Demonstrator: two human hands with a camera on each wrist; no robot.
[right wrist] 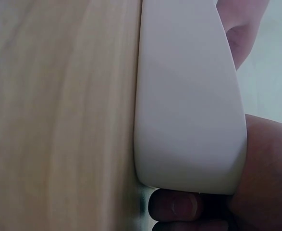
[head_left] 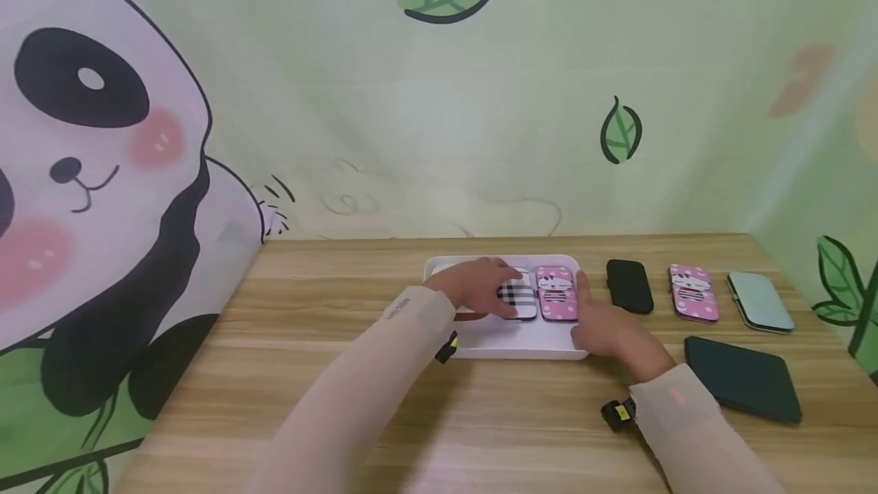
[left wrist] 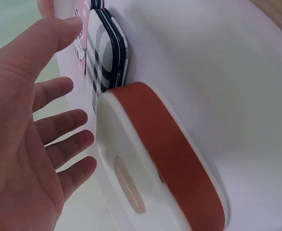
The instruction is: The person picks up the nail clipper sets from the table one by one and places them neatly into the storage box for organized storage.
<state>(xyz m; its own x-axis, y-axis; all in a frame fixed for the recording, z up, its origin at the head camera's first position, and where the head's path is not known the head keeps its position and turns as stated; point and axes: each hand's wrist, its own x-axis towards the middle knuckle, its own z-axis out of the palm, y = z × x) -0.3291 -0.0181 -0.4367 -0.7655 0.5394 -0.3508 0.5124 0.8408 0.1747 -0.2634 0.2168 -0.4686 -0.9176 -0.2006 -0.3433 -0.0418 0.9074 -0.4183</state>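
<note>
A white tray [head_left: 511,353] lies on the table, with my right hand [head_left: 607,326] gripping its right end; the fingers curl at the end wall [right wrist: 193,144]. Inside, my left hand [head_left: 476,286] hovers with spread fingers around a black-and-white plaid case [head_left: 519,297]. In the left wrist view the thumb [left wrist: 66,31] is close to that case; whether it touches, I cannot tell. Right of the plaid case is a pink cartoon case [head_left: 557,293]. A white case with a red-brown band [left wrist: 155,149] sits left of it, mostly hidden by the left hand in the head view.
Right of the tray lie a black case [head_left: 629,286], another pink cartoon case [head_left: 693,293] and a pale green case [head_left: 760,301]. Nearer is a larger dark, flat rectangular item [head_left: 744,378], close to the right forearm. A printed panda cloth [head_left: 329,97] hangs behind the wooden table [head_left: 274,372].
</note>
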